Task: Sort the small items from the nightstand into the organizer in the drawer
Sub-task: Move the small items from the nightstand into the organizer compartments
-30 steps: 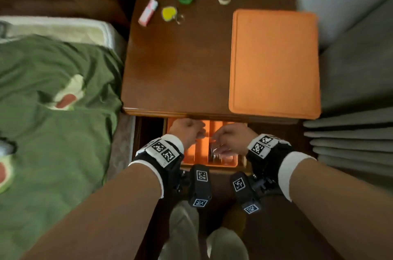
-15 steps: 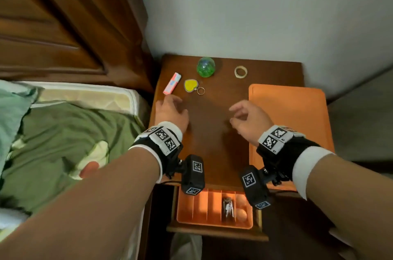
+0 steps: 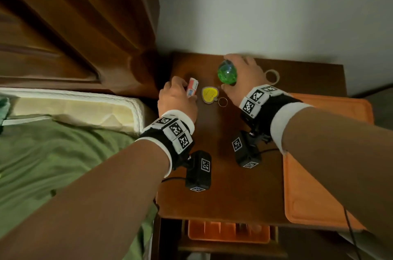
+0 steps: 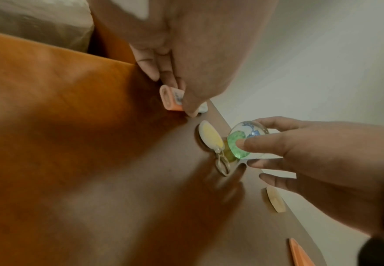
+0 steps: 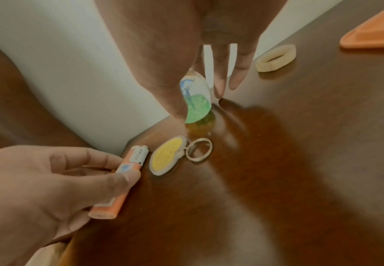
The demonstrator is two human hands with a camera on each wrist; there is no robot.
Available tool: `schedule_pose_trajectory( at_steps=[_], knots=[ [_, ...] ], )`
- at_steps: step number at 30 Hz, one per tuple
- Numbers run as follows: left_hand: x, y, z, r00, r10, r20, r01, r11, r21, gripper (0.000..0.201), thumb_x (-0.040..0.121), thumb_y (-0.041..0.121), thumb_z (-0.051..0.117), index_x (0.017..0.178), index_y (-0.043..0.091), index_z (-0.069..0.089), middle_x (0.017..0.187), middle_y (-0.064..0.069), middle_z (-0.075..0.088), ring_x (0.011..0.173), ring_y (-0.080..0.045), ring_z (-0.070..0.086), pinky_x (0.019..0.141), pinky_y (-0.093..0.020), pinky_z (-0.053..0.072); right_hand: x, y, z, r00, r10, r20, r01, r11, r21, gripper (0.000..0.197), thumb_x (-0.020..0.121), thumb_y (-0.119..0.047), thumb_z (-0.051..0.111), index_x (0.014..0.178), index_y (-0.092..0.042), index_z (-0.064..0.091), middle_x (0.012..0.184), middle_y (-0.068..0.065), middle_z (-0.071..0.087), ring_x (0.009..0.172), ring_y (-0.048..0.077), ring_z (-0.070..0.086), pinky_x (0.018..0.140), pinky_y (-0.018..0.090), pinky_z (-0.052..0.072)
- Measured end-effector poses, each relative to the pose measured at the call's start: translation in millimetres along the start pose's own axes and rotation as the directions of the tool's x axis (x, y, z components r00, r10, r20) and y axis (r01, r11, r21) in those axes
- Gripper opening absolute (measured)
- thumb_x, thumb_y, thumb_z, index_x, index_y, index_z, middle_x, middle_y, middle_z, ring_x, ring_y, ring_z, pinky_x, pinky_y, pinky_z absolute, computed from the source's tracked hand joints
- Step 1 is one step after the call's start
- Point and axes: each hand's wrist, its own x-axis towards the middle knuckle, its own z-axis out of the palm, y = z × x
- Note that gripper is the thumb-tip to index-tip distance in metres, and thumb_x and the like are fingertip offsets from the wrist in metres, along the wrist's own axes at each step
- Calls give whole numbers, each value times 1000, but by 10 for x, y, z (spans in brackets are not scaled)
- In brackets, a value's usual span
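Currently our left hand (image 3: 177, 98) pinches the light, stiff orange lighter (image 5: 120, 181) by its long sides on the tabletop (image 3: 234, 185), right hand (image 3: 244, 76) cupping the slick, likely fragile green ball (image 3: 227, 72) around its middle.

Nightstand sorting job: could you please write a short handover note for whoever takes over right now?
Left hand: pinches the orange lighter at the nightstand's back left.
Right hand: grip on the green ball, thumb and fingers around it.
On the top, untouched: yellow heart keychain between the hands, pale ring to the right.
Drawer open below; the orange organizer shows, its contents too blurred to tell.
Left: carry lighter and ball to the organizer, then keychain and ring.
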Motion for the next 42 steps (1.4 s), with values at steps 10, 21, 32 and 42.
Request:
schedule_pose_trajectory(
  at_steps=[10,21,32,42],
  knots=[
    [-417,-73,-87,999,-33,-33,27,983,-184,19,93,31,60,104,16,61,99,-6,69,93,-29,64,75,-30,45,-475,123,-54,993,90,-82,-62,952,301,52,66,-39,76,107,-23,48,98,3,59,78,21,59,61,27,41],
    [-2100,-227,23,991,-135,13,130,908,-398,8,91,33,47,98,29,46,81,0,73,73,-23,70,73,-36,57,-2255,529,-101,920,-34,390,-205,806,556,26,80,-31,70,101,-19,60,95,16,72,66,26,76,61,40,62],
    [-3597,-1200,603,925,-247,288,315,923,-220,14,95,31,55,105,21,58,91,3,71,72,-11,66,57,-20,42,-3531,1178,1077,763,-63,643,12,996,83,53,67,-50,80,105,-30,50,99,-3,65,79,15,65,66,32,56],
    [-3122,-2074,1546,731,-501,464,626,763,-163,30,90,28,70,119,19,71,108,-2,73,96,-20,71,90,-36,59,-3184,1679,2538,823,106,558,-35,990,-137,69,69,-37,81,127,-29,44,123,3,53,115,32,53,94,45,50]
  ],
)
